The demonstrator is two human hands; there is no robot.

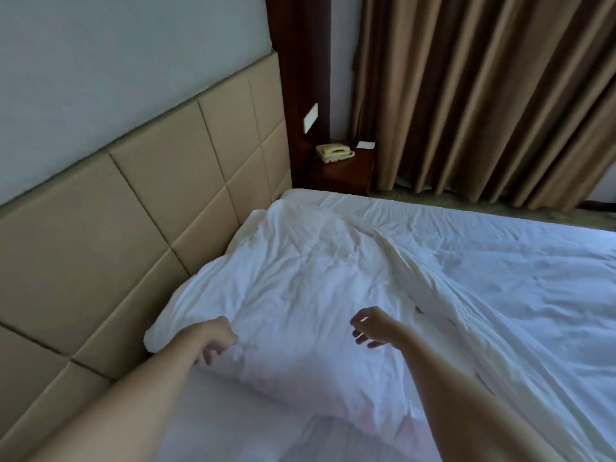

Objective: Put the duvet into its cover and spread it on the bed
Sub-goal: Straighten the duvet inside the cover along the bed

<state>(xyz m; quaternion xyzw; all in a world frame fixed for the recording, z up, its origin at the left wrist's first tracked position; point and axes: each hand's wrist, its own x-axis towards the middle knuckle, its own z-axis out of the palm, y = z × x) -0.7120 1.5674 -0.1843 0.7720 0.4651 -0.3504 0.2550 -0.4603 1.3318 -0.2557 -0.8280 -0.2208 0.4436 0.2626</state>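
Both hands out over the head end of the bed (500,261), presumably to straighten things there. Left hand (216,341) down on the bunched white duvet (300,278) beside the padded headboard (150,201), fingers loosely curled, gripping nothing plainly. Right hand (373,328) hovering just above, fingers spread, holding nothing. Hard to tell whether already inside its cover.

A tan padded headboard (140,208) of square panels runs beneath a pale grey wall (116,55). In the corner, a dark wooden nightstand (343,173) carries a beige telephone (333,152). Brown pleated curtains (483,95) hang to the carpeted floor (500,208).
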